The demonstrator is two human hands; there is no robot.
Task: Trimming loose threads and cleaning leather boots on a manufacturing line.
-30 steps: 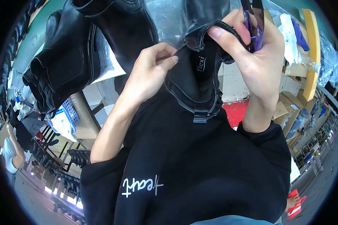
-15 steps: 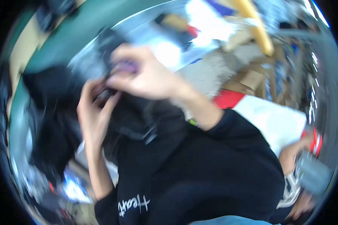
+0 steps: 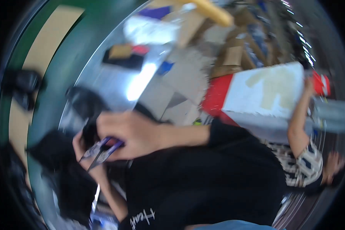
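The view is blurred by motion. My right hand (image 3: pixel 132 134) reaches across to the left and grips small purple-handled snips (image 3: pixel 101 152), blades pointing down-left. My left hand (image 3: pixel 79 145) lies just behind the snips, mostly hidden, and its fingers close on a black leather boot (image 3: pixel 61 161). The boot's dark upper part (image 3: pixel 84 105) rises above both hands. My black sleeves and shirt fill the lower middle.
A shiny metal worktop (image 3: pixel 115 80) runs behind the hands, with a green and tan surface (image 3: pixel 46 57) to its left. Cardboard boxes (image 3: pixel 226 57) and a red-and-white board (image 3: pixel 264 92) lie at the right. Another person in a patterned shirt (image 3: pixel 303 165) stands at the far right.
The view has swung sharply. My hands, raised high with the boot a second ago, now sit low at the left, and the right hand has crossed over the left with the snips.
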